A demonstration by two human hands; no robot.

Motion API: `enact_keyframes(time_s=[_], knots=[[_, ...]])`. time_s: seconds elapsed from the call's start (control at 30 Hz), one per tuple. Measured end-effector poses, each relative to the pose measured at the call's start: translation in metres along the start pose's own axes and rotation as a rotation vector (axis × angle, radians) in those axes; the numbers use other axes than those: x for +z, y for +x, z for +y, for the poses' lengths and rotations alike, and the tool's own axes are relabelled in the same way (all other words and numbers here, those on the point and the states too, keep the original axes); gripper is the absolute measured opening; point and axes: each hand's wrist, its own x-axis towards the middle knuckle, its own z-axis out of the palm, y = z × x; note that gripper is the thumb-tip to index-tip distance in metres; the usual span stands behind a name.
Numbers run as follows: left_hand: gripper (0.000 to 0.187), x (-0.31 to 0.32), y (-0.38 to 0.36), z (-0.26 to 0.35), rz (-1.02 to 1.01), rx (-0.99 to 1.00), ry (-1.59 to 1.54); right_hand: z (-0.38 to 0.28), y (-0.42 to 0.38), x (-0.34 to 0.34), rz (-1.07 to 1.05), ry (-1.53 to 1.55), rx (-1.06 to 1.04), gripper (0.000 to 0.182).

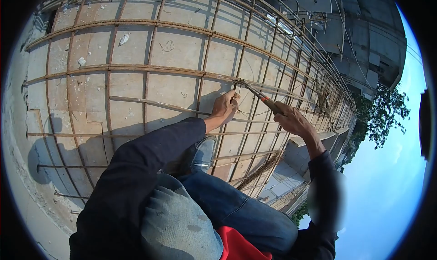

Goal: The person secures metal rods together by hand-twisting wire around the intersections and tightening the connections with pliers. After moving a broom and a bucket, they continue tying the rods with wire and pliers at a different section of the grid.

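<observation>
My right hand (291, 119) is closed round the handle of a slim dark hand tool (259, 94) with an orange-red band. Its far tip meets a crossing of the rusty rebar grid (177, 70). Left of the tool, my left hand (225, 106) is closed, thumb and fingers pinched together just below that crossing; what they hold, if anything, is too small to make out. A thin wire (246, 113) curves out beside the left hand, over the pale panels beneath the bars.
A bundle of thin wires (263, 170) lies across the bars by my knee. My shoe (203, 153) rests among the bars. White rubble (124, 39) is scattered on the pale panels (175, 50). More rebar (325, 69) runs along the far edge, with a concrete building (382, 37) behind.
</observation>
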Motion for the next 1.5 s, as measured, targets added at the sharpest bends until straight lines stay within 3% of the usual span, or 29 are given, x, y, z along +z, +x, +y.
enact_keyframes(time_s=[0.07,0.1,0.13,0.2,0.23,0.33,0.57,0.63,0.87,0.97,1.03,1.07,1.13,1.17,1.2,1.27,1.3,1.37,1.4,1.43,1.47,1.5], knots=[[0.021,0.002,-0.003,0.001,0.037,0.058,0.071,-0.002,-0.002,0.001,0.042,0.007,0.005,0.031],[0.022,0.002,-0.007,0.003,0.026,0.045,0.053,-0.003,-0.001,-0.001,0.003,-0.014,0.036,0.045],[0.022,0.0,-0.008,0.005,0.021,0.053,0.053,0.002,0.0,0.001,0.012,-0.014,0.039,0.045],[0.023,-0.001,-0.006,0.0,-0.003,0.042,-0.002,0.01,0.002,0.007,0.096,-0.03,-0.054,0.044],[0.024,0.004,0.0,-0.018,0.001,0.085,-0.019,0.008,0.001,0.004,0.077,-0.007,-0.026,0.032],[0.025,-0.002,-0.002,-0.011,0.019,0.11,0.036,-0.001,0.0,0.003,0.006,0.001,0.042,0.026],[0.029,-0.004,-0.006,0.002,-0.038,0.007,-0.004,0.007,-0.001,0.019,0.068,-0.066,0.049,0.022],[0.028,0.001,-0.005,-0.005,-0.006,0.042,-0.1,0.016,0.0,0.024,0.182,-0.128,-0.102,0.02],[0.028,-0.008,-0.014,0.023,0.002,0.025,-0.066,0.015,0.001,0.016,0.085,-0.132,-0.086,0.02],[0.028,-0.02,-0.024,0.042,-0.041,-0.101,-0.089,0.028,0.006,0.013,0.05,-0.067,-0.055,0.022],[0.037,-0.026,-0.027,0.026,-0.042,0.095,0.239,0.041,0.015,0.012,-0.086,-0.054,0.034,0.029],[0.037,-0.028,-0.031,0.033,-0.041,0.092,0.241,0.039,0.013,0.011,-0.088,-0.052,0.032,0.029],[0.058,-0.037,-0.039,0.053,0.129,0.604,0.587,0.031,0.008,0.007,-0.207,0.559,0.215,0.035],[0.076,-0.039,-0.037,0.053,-0.059,0.607,0.529,0.034,0.011,0.002,-0.364,0.783,0.251,0.04],[0.076,-0.038,-0.031,0.055,-0.064,0.604,0.532,0.037,0.011,0.005,-0.366,0.788,0.252,0.04],[0.071,-0.021,-0.013,0.065,-0.03,0.901,0.757,0.043,0.013,0.008,-0.442,1.058,0.309,0.046],[0.071,-0.008,-0.001,0.068,-0.027,0.901,0.757,0.04,0.012,0.009,-0.437,1.085,0.32,0.048],[0.05,0.016,0.017,0.074,0.119,1.132,0.906,0.044,0.013,0.012,-0.465,1.077,0.287,0.048],[0.05,0.02,0.024,0.075,0.117,1.13,0.9,0.046,0.014,0.011,-0.489,1.07,0.249,0.048],[0.038,0.023,0.029,0.075,-0.085,1.037,0.841,0.049,0.015,0.007,-0.423,0.825,0.258,0.053],[0.028,0.026,0.035,0.076,-0.281,0.938,0.778,0.043,0.012,0.001,-0.424,0.827,0.265,0.053],[0.018,0.034,0.043,0.072,-0.109,1.069,0.712,0.028,0.008,-0.008,-0.319,0.283,0.179,0.056]])
